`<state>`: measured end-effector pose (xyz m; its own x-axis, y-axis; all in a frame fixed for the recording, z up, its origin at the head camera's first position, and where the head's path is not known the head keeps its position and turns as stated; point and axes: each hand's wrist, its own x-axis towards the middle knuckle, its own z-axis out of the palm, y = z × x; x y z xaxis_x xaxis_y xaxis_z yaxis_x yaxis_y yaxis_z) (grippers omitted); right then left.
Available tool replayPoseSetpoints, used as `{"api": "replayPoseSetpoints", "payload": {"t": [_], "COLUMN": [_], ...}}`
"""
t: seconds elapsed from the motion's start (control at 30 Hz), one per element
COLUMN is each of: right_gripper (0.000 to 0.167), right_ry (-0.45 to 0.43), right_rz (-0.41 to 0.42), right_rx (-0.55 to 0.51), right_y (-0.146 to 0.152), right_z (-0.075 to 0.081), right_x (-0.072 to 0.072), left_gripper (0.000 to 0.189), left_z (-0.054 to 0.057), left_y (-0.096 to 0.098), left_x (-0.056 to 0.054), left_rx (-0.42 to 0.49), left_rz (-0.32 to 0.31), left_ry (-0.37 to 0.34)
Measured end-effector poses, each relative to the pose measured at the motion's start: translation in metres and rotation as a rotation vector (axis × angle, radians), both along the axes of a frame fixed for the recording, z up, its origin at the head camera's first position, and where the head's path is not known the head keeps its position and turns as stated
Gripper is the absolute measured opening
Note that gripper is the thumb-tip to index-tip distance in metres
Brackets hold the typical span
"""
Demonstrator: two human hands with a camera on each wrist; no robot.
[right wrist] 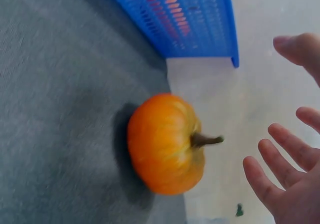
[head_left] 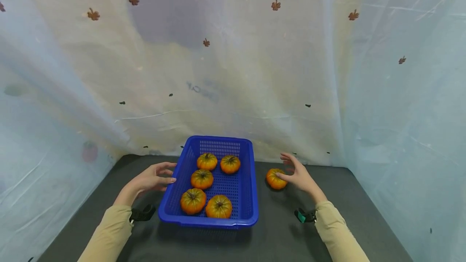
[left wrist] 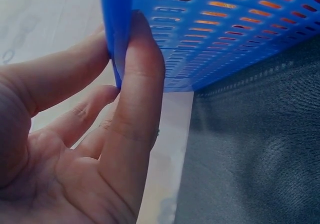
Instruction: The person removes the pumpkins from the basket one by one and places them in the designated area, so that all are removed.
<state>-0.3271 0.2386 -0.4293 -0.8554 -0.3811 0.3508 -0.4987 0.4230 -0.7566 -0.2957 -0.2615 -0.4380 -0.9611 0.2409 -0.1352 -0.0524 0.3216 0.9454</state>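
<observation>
A blue plastic basket (head_left: 244,181) with slotted walls stands on the table, holding several small orange pumpkins (head_left: 193,201). My left hand (head_left: 153,179) is at its left side and pinches the rim (left wrist: 116,29) between thumb and fingers. To the right of the basket a single pumpkin (head_left: 274,180) sits on the table, its short brown stem (right wrist: 205,139) showing in the right wrist view. Over this pumpkin my right hand (head_left: 298,175) hovers with fingers spread, a gap showing between fingertips and pumpkin in the right wrist view.
The dark grey table (head_left: 287,237) ends at a pale plastic sheet (head_left: 255,84) hanging behind it, printed with small brown leaves. More sheeting (head_left: 404,124) closes in the right and left sides. Each wrist carries a black strap (head_left: 142,213).
</observation>
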Motion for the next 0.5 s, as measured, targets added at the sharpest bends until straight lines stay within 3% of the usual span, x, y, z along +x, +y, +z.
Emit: {"api": "replayPoseSetpoints", "payload": {"t": [0.17, 0.5], "right_gripper": [0.070, 0.073], "right_ry": [-0.003, 0.037], "right_rz": [0.027, 0.132], "right_rx": [0.007, 0.037], "right_y": [-0.013, -0.040], "right_z": [0.023, 0.045], "right_x": [0.013, 0.022], "left_gripper": [0.070, 0.069], "left_z": [0.001, 0.005], "left_y": [0.001, 0.002], "left_x": [0.001, 0.002], "left_rx": [-0.004, -0.004], "left_rz": [-0.009, -0.032], "left_ry": [-0.001, -0.001]}}
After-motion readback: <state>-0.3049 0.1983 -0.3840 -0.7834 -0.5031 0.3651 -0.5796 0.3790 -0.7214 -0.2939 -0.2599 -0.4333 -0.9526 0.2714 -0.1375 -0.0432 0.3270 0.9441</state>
